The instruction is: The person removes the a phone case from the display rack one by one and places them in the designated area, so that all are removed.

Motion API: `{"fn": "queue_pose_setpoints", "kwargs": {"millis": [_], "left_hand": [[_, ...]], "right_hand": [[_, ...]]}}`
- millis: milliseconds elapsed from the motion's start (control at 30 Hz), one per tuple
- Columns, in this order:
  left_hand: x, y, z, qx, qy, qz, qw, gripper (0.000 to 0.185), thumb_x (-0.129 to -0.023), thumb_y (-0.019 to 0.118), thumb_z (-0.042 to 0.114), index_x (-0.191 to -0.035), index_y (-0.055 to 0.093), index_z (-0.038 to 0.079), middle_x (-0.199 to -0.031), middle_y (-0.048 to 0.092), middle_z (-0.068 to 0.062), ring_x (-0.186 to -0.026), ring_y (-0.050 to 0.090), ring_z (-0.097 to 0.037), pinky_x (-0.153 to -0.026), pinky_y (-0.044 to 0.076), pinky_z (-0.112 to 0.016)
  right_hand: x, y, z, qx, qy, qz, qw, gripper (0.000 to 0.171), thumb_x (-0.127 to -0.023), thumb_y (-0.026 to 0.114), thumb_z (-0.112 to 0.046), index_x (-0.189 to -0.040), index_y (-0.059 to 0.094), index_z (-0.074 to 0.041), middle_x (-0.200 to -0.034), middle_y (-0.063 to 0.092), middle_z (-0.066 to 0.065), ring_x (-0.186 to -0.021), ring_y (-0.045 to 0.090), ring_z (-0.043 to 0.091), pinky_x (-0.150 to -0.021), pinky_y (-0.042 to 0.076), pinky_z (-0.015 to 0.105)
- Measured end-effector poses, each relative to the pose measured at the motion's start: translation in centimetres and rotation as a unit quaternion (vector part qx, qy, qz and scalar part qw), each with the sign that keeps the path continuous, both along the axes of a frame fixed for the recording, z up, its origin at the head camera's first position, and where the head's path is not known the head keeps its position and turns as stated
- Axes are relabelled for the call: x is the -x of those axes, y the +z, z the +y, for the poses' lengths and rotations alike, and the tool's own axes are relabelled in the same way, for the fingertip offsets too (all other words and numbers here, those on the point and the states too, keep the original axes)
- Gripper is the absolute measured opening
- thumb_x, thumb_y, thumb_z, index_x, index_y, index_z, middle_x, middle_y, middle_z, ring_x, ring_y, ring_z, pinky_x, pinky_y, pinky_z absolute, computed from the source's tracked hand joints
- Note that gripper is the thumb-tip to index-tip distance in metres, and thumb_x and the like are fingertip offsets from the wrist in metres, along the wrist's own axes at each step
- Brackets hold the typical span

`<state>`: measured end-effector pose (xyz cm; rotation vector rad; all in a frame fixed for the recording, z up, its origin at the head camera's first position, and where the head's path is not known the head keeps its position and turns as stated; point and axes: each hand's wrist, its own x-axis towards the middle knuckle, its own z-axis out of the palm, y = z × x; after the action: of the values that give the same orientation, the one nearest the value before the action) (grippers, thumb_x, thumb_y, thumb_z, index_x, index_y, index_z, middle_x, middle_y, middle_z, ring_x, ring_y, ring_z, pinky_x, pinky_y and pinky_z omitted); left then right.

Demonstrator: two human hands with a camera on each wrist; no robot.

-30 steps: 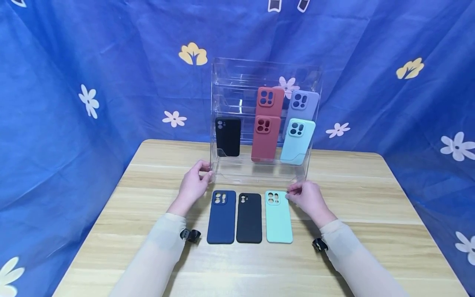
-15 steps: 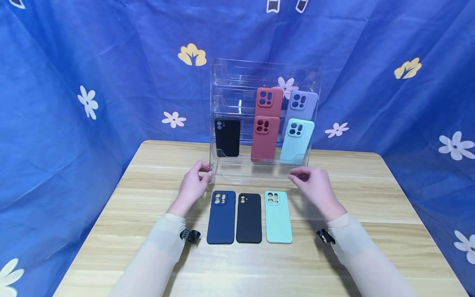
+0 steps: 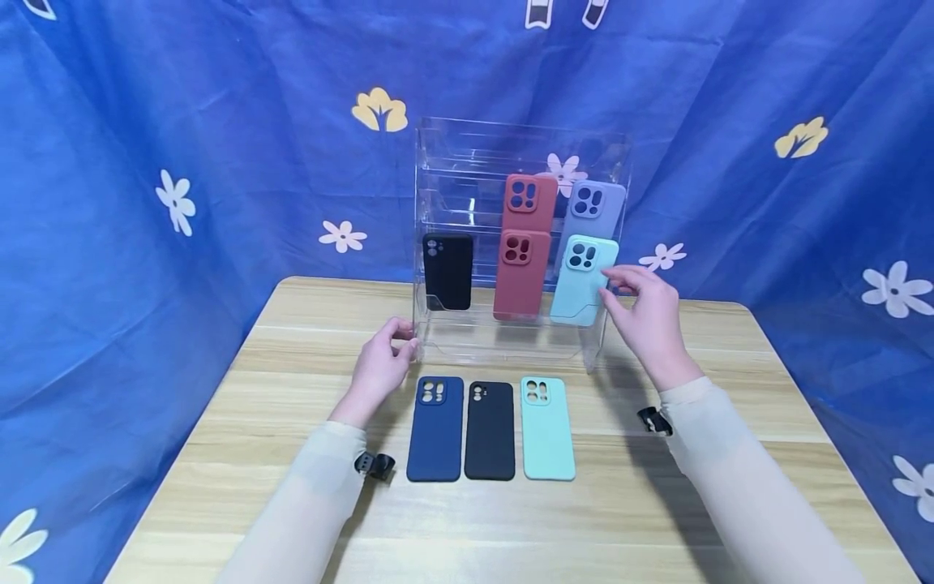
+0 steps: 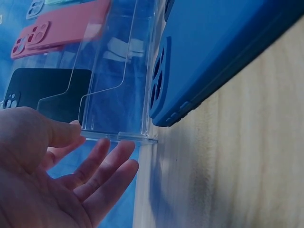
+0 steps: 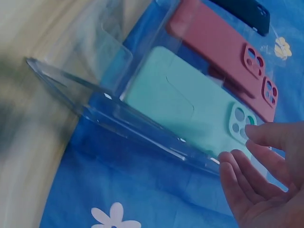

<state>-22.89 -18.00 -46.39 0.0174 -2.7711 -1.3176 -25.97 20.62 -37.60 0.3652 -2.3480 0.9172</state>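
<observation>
Left hand rests with relaxed fingers against the near-left corner of the clear acrylic rack, clasping nothing. Right hand hovers loose-fingered, grasping nothing, fingertips just beside the light-blue case standing in the rack's lower right slot; the rack's clear side wall stands between them. Also racked: black case left, two red cases centre, lilac case upper right. Flat on the wooden table, near side: navy case, black flat case, mint case. Blue floral cloth behind.

Three phone cases lie on the table.
</observation>
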Motion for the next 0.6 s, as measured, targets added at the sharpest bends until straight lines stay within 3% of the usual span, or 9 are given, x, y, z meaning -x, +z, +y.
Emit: {"fn": "queue_pose_setpoints", "kwargs": {"millis": [367,600], "left_hand": [[0.1,-0.1,0.0,0.004,-0.002,0.002,1.0000,0.028,-0.105,0.058,0.019,-0.132,0.058,0.009,-0.134,0.066,-0.015,-0.101,0.073,-0.035,-0.083,0.059,-0.048],[0.2,-0.1,-0.1,0.002,-0.007,0.001,1.0000,0.030,-0.105,0.058,0.019,-0.133,0.058,0.008,-0.134,0.066,-0.016,-0.099,0.074,-0.034,-0.081,0.059,-0.046]], "right_hand": [[2.1,1.8,0.7,0.010,-0.027,0.049,0.998,0.033,-0.087,0.079,-0.001,-0.119,0.074,0.002,-0.123,0.072,0.016,-0.104,0.072,0.031,-0.091,0.059,0.044],[2.8,2.1,0.9,-0.008,-0.011,0.037,0.999,0.035,-0.089,0.078,-0.002,-0.124,0.073,0.000,-0.126,0.070,0.017,-0.102,0.073,0.034,-0.095,0.057,0.046]]}}
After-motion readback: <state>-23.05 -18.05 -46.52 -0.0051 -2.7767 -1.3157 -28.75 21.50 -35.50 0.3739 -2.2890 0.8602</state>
